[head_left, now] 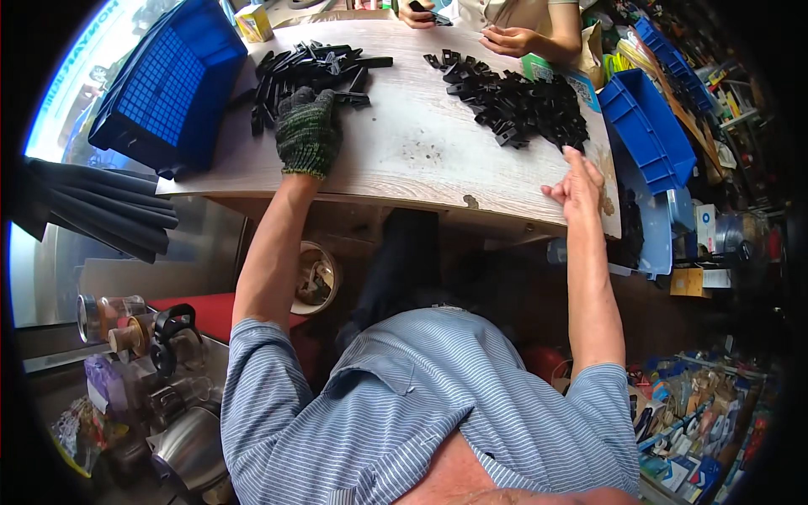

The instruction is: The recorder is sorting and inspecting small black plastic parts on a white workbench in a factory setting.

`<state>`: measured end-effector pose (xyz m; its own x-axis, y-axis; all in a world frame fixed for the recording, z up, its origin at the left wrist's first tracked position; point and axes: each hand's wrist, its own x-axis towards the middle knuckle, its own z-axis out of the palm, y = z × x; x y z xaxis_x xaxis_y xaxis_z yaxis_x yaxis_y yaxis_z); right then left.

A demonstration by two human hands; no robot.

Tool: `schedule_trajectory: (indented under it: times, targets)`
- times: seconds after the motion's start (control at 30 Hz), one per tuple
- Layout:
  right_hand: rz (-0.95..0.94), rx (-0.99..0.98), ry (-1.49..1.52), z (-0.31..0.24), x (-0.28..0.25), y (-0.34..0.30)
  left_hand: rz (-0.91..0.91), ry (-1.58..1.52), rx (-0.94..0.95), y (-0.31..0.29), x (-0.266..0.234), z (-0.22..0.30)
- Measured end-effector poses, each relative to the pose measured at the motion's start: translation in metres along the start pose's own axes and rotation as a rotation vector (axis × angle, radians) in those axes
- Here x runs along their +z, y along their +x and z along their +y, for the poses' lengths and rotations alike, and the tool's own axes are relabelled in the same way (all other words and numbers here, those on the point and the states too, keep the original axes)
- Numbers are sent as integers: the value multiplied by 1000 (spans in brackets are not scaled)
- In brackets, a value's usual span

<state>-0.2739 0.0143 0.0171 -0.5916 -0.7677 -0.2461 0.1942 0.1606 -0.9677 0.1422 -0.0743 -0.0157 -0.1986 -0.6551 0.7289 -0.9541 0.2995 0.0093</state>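
Observation:
My left hand (308, 133), in a dark green knitted glove, rests at the near edge of a pile of long black plastic parts (290, 67) on the table's left. Its fingers are bent down among the parts; what they grip is hidden. One black part (353, 99) lies right beside the glove. My right hand (579, 187) is bare, above the table's near right edge. Its index finger stretches toward the near end of a heap of small black clip-like parts (526, 105), the other fingers loosely curled and apart. Nothing shows in it.
Across the white wooden table (404, 151) another person's hands (509, 40) work, one holding a black part. A blue crate (160, 93) stands at the left, a blue bin (648, 130) beyond the right edge. A small yellow box (253, 23) is far left; a bucket (324, 282) sits below the table.

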Motion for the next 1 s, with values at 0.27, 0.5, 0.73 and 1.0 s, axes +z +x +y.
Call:
schedule_trajectory:
  times: [0.27, 0.5, 0.73, 1.0]
  targets:
    - [-121, -47, -338, 11, 50, 4, -104, -184, 138, 9, -10, 17]
    - [-36, -150, -578, 15, 65, 2, -144, -286, 245, 6, -16, 30]
    - [-65, -177, -519, 11, 74, -9, -358, -298, 297, -1, -11, 57]
    - [-110, -168, -721, 3, 91, -12, -243, -385, 233, 4, -16, 69]
